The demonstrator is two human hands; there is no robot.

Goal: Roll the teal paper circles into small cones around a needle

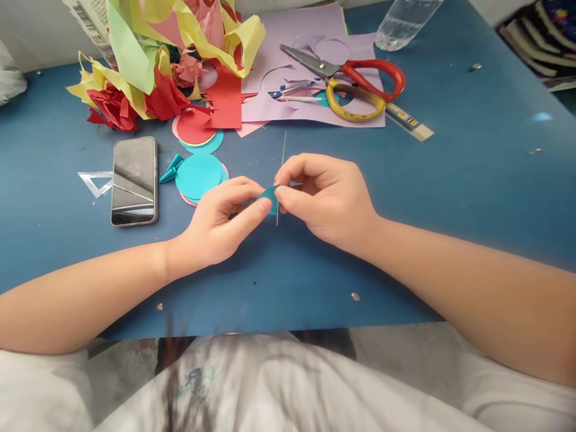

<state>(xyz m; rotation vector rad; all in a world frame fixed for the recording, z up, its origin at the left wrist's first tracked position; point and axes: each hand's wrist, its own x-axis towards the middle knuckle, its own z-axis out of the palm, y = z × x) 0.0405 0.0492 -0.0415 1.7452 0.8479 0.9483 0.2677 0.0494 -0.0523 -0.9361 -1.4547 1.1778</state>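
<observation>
Between my two hands is a piece of teal paper (271,195), held above the blue table. My left hand (225,219) pinches its left side between thumb and fingers. With thumb and forefinger, my right hand (330,195) grips the paper's right edge together with a thin straight stick (284,147) that stands nearly upright. The paper looks curved against the stick; how far it wraps around is hidden by my fingers. Just beyond my left hand lie stacked turquoise paper circles (198,175) and a small rolled turquoise paper cone (171,169).
A phone (134,180) lies left, over a clear set square (94,183). Behind are red paper circles (195,127), crumpled paper flowers (112,105), lilac sheets (310,18), scissors (333,71), a cutter blade strip (409,123) and a clear bottle (402,24).
</observation>
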